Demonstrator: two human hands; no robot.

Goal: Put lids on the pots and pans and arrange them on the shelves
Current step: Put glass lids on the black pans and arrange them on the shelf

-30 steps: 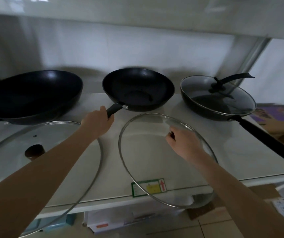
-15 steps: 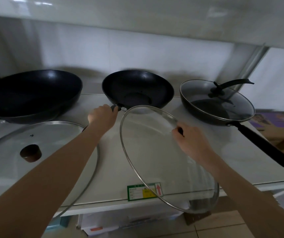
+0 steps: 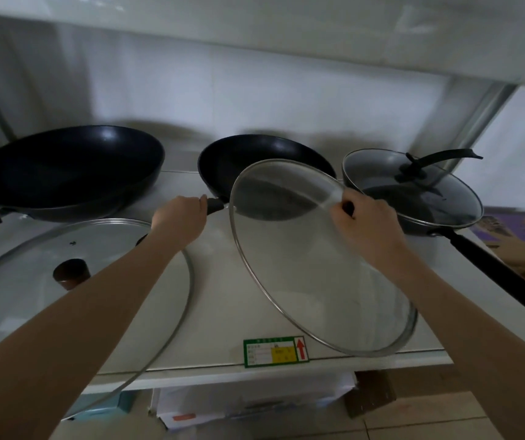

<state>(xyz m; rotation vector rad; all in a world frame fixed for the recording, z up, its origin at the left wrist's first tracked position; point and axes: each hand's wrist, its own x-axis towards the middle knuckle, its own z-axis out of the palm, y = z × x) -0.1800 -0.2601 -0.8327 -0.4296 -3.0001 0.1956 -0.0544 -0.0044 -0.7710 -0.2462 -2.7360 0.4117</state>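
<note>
Glass lid (image 3: 302,265) tilted in right grip (image 3: 366,230), overlapping middle pan (image 3: 255,160)

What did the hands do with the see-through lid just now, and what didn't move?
The right hand, gripping the glass lid by its knob, lifted it off the shelf and tilted it toward the middle pan, whose rim it now overlaps. The left hand kept holding that pan's handle. The big pan, the big lid and the covered pan stayed put.

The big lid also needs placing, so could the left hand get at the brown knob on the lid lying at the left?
Probably yes once freed: the left hand grips the middle pan's handle, and the brown knob stands uncovered beside that forearm.
</note>
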